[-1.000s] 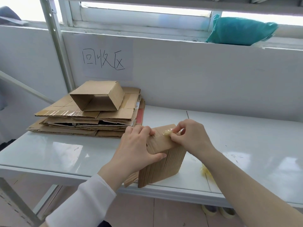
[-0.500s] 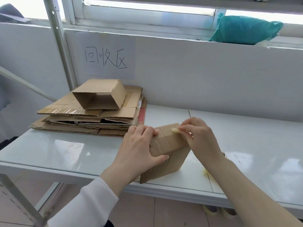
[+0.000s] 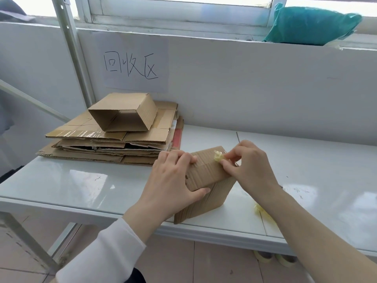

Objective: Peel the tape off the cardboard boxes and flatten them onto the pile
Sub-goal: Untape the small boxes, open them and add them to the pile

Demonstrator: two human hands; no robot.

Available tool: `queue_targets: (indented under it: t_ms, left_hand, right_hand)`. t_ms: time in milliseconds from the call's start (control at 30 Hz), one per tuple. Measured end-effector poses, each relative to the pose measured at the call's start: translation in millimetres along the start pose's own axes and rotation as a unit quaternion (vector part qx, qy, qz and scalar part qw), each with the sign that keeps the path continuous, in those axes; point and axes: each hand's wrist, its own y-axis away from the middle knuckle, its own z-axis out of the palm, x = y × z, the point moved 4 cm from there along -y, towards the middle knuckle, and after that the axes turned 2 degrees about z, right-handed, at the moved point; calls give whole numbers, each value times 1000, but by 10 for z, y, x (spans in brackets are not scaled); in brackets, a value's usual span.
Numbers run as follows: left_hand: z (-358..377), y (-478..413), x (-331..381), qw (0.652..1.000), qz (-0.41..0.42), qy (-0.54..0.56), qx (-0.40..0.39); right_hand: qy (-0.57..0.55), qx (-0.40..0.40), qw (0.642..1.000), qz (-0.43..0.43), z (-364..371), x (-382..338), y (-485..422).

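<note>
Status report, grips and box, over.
Left grip holds box. Right grip pinches tape at its top edge. Unflattened carton sits atop pile.

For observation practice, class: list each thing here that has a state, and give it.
Small box: unflattened, standing on table, gripped by left hand.
Tape: crumpled wad at box's top, pinched by right hand.
Pile: flattened, stacked.
Open box: unflattened, lying atop pile.
Loose tape: crumpled, on table.

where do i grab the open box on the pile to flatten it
Grip the open box by the front edge of its top panel, from the near side: its open end faces you, so fingers slip inside, thumb on top. It already looks skewed, so it should probably fold flat onto the pile.
</note>
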Motion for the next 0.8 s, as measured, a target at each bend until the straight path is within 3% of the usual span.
queue_targets:
  t_ms: [67,167,233,367,433,533,667,733,800]
  left_hand:
    - [-2,2,4,1000,10,1,-4]
    - [-9,33,-24,1000,8,16,-7]
    - [-10,29,-49,1000,3,21,-7]
    - [26,-35,-108,999,-15,4,-34]
    - [33,-53,-142,999,-20,-5,-47]
    - [17,-70,-155,996,-10,-18,-88]
    - [-15,-147,-122,979,33,-95,-176]
    - [-26,-201,-79,967,28,-116,-224]
    - [-10,-271,21,962,33,-123,-242]
  right_hand:
    - [-4,57,998,34,-22,102,-34]
    - [-97,110,976,162,-93,376,-76]
    - [-131,88,972,176,-73,442,-51]
    - [-57,67,994,68,-57,291,37]
    - [-98,30,991,86,-57,294,58]
    - [-253,-17,949,185,-67,390,58]
    - [-407,-119,850,312,-6,394,62]
    - [-404,-150,845,317,10,349,60]
    - [-382,-145,867,283,10,282,46]
